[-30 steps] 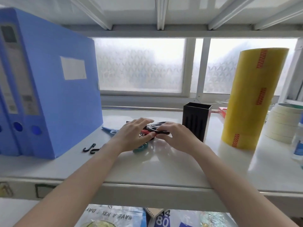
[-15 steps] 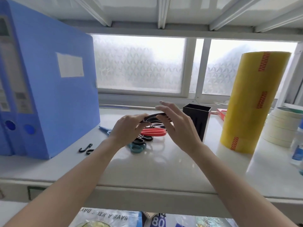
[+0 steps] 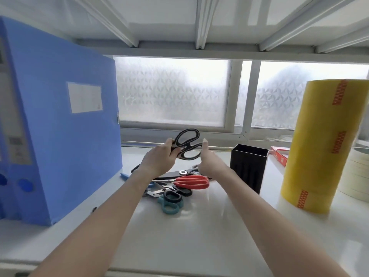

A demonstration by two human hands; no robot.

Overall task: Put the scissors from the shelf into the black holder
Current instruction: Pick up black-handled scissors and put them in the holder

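Up go black-handled scissors [image 3: 186,145], off pile and held over shelf's [image 3: 199,226] middle, handles up. Yellow roll [image 3: 319,146] near right edge; blue file boxes [image 3: 60,136] along left. Black holder [image 3: 248,166] upright between pile and roll, empty as far as visible. Left hand [image 3: 159,162] clamped on scissors below handles. Right hand [image 3: 207,166] loose, thumb up beside lower handle loop, gripping nothing. Remaining scissors [image 3: 179,184] heaped below. Risk: blades hidden behind hand, could catch holder rim, tip it.
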